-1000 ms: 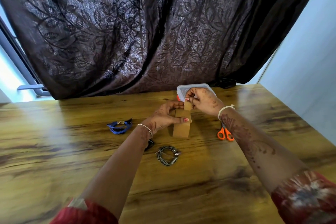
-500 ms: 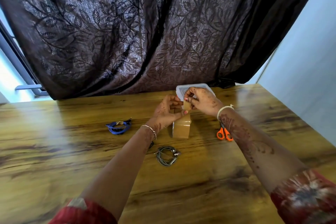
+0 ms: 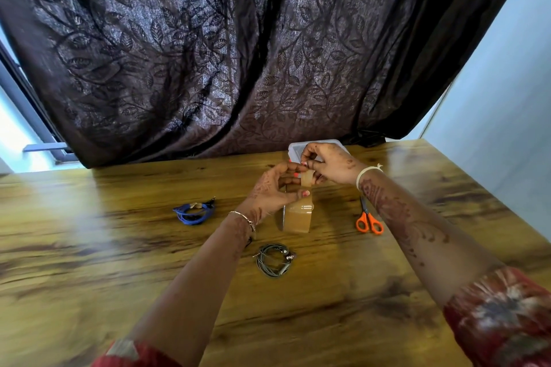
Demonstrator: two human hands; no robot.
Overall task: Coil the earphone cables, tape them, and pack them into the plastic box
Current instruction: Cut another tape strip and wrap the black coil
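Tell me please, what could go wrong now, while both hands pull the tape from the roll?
1. The free tape strip, pinched by the left hand and right hand, might fold and stick to itself or to the fingers.
2. The scissors lie apart on the table; freeing a hand to cut may let the strip snap back onto the roll.
3. The grey earphone coil shows no tape, so it could loosen.

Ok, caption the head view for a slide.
Both hands pull a strip from the brown tape roll above a wooden table.
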